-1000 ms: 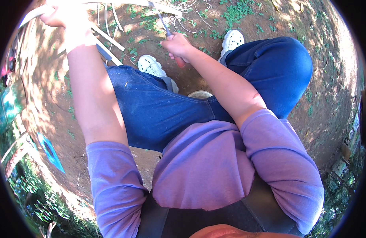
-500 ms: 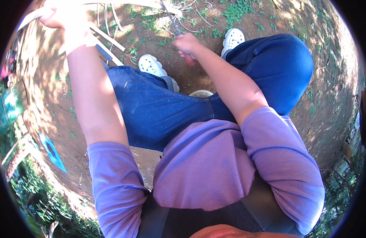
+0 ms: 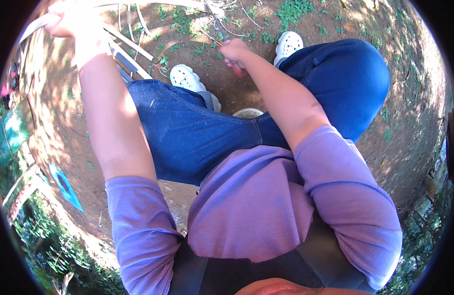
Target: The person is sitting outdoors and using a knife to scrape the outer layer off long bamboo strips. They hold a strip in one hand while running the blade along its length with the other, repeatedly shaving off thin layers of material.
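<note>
At the upper left, my left hand [image 3: 63,20] is closed round a long pale strip [image 3: 34,25], which looks like split cane or bamboo. Sunlight washes out much of that hand. The strip runs to the right along the top edge, partly out of view. My right hand [image 3: 235,52] grips a knife [image 3: 217,22] by its red handle, in front of my knees. Its thin dark blade points up and slightly left, with its far end by the strip; whether they touch, I cannot tell.
Pale sticks [image 3: 131,43] and a grey-blue bar [image 3: 126,62] lie by my left knee. Curly shavings [image 3: 232,12] litter the dirt ahead. My white clogs [image 3: 185,77] stand beyond a pale round rim [image 3: 248,113] between my legs. A blue piece [image 3: 65,186] lies at left.
My left hand has shifted slightly left with the strip. The right hand and knife sit slightly higher and farther right. The whole view has also shifted a little.
</note>
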Demonstrator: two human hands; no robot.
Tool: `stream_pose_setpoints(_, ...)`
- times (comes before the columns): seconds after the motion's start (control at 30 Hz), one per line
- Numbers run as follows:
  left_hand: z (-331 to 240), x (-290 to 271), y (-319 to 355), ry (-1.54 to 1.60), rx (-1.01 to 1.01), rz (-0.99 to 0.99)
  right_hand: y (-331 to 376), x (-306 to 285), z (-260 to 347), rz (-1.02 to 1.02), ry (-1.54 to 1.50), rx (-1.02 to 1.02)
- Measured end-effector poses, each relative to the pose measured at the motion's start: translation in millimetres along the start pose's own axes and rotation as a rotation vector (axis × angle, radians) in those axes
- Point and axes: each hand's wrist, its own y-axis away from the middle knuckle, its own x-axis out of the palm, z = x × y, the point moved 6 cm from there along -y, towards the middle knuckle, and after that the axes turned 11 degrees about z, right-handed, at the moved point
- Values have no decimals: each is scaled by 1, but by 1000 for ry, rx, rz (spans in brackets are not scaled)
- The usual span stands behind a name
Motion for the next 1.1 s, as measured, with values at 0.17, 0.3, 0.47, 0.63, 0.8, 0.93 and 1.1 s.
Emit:
stream_pose_setpoints(0.17,-14,32,9,-28,-38,10,10,18,10,-31,104,-152)
stream_pose_setpoints(0.3,-11,20,3,-92,-22,-26,-6,-1,-15,-47,-38,9)
stream_pose_setpoints(0.47,-3,13,-2,-87,-26,20,-11,9,-26,-19,-97,-11)
stream_pose_setpoints(0.63,21,15,-2,207,-113,-35,-6,10,-9,-18,-24,-101)
stream_pose_setpoints(0.8,17,-1,7,140,-180,-126,10,27,4,9,-39,-205)
stream_pose_setpoints(0.93,40,-15,11,566,-284,-148,1,21,-9,20,5,-152)
stream_pose_setpoints(1.1,19,53,45,2432,-511,-371,17,38,23,86,-29,-192)
